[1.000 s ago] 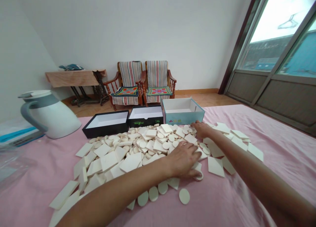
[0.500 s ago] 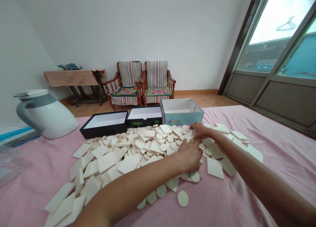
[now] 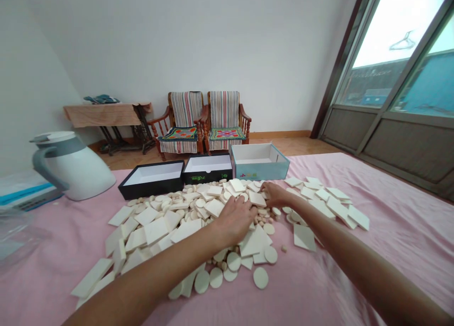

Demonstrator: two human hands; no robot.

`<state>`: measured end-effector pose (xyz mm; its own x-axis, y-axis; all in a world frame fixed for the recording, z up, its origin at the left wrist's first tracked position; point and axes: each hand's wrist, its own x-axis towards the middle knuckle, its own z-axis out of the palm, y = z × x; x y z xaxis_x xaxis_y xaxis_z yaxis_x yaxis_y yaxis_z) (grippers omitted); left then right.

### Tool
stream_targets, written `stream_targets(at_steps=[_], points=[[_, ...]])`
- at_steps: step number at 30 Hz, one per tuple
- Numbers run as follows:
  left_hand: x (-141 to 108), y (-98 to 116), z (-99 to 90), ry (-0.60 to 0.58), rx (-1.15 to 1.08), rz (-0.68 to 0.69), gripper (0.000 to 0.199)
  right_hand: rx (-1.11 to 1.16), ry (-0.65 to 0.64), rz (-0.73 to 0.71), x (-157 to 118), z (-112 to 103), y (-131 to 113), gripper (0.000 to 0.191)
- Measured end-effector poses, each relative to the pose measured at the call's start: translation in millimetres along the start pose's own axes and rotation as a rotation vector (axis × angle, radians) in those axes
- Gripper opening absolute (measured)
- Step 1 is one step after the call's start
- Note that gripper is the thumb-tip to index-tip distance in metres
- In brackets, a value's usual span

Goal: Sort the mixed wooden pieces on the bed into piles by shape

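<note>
A wide pile of pale wooden pieces (image 3: 156, 230), square tiles, round discs and small pegs, lies on a pink cloth. My left hand (image 3: 237, 220) is over the middle of it, fingers bent and slightly apart, touching the pieces; its fingertips are partly hidden. To its right and farther back, my right hand (image 3: 275, 195) reaches into the pile with its fingers apart, beside a square tile (image 3: 257, 199). No piece is visibly gripped in either hand. Loose round discs (image 3: 261, 278) lie at the near edge, and a small peg (image 3: 283, 248) sits on the cloth.
Behind the pile stand two black boxes (image 3: 153, 189) with white insides and a light blue box (image 3: 262, 170). A white and grey jug (image 3: 83, 167) is at the left, near clear plastic packaging (image 3: 17, 233). More square tiles (image 3: 338, 210) lie at the right.
Both hands have moved left across the pile. Pieces under them have shifted, uncovering small pegs and pink cloth between the main pile and the tiles at the right.
</note>
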<state>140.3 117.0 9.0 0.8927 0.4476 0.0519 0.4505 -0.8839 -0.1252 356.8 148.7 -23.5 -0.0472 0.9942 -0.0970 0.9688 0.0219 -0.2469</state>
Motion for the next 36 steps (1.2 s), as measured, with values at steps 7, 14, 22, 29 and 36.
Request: stream_targets(at_steps=[7, 14, 22, 29, 36], points=[[-50.4, -37.3, -5.5, 0.052, 0.028, -0.159, 0.031, 0.098, 0.063, 0.013, -11.1, 9.5, -42.7, 0.041], [-97.9, -67.4, -2.8, 0.185, 0.021, -0.308, 0.037, 0.274, 0.180, -0.193, -14.1, 21.8, -116.0, 0.044], [-139.4, -103.4, 12.6, 0.167, -0.047, -0.428, 0.038, -0.178, 0.210, 0.116, -10.2, -18.2, -33.6, 0.028], [-138.6, -83.9, 11.5, 0.303, 0.034, -0.356, 0.065, -0.307, 0.159, 0.275, -15.0, -10.9, 26.3, 0.027], [-132.4, -55.2, 13.6, 0.367, -0.040, -0.222, 0.047, -0.252, 0.076, 0.107, -29.2, -14.3, 27.8, 0.034]])
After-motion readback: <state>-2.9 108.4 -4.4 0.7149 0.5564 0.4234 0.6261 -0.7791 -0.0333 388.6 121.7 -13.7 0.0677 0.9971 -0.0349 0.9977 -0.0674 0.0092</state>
